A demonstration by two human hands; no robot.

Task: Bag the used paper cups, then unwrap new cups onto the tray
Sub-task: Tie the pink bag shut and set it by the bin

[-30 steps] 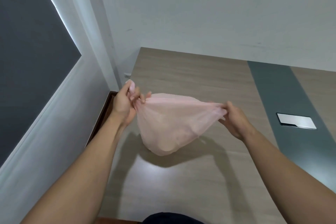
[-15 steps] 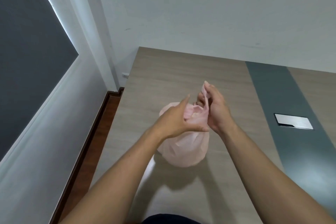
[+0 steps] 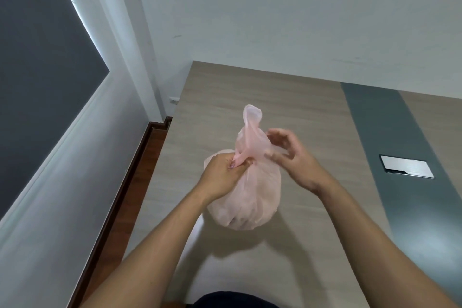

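1. Head view shows your left hand (image 3: 222,172) clamped around the gathered neck of the pink plastic bag (image 3: 250,195), its fingers (image 3: 233,164) closed on the twisted film so the mouth cannot reopen while you work on the tie.
2. Your right hand (image 3: 295,157) is at the other side of the neck, blurred by motion. Its fingers (image 3: 276,135) look loosely curled and spread around a handle strip, but you cannot tell from this view whether they actually pinch it.
3. One handle loop (image 3: 252,115) stands up above both hands, a thin, limp band that holds its shape only because the neck below is squeezed.
4. The bag hangs or rests just over the counter (image 3: 312,107), in front of you near its left edge; contact with the surface is hidden by the bulge, though a shadow lies right beneath it.
5. Its film is thin, translucent and wrinkled, drawn into a rounded pouch. Pale rounded forms press against the lower wall, probably the used cups, though they are too veiled to be sure.
6. The counter is smooth, pale wood-grain laminate with a dark grey band (image 3: 400,157) carrying a flat brushed-metal plate (image 3: 407,167), well apart from the bag.
7. No tray or wrapped cups are in sight, so you are likely closing out the bagging step.
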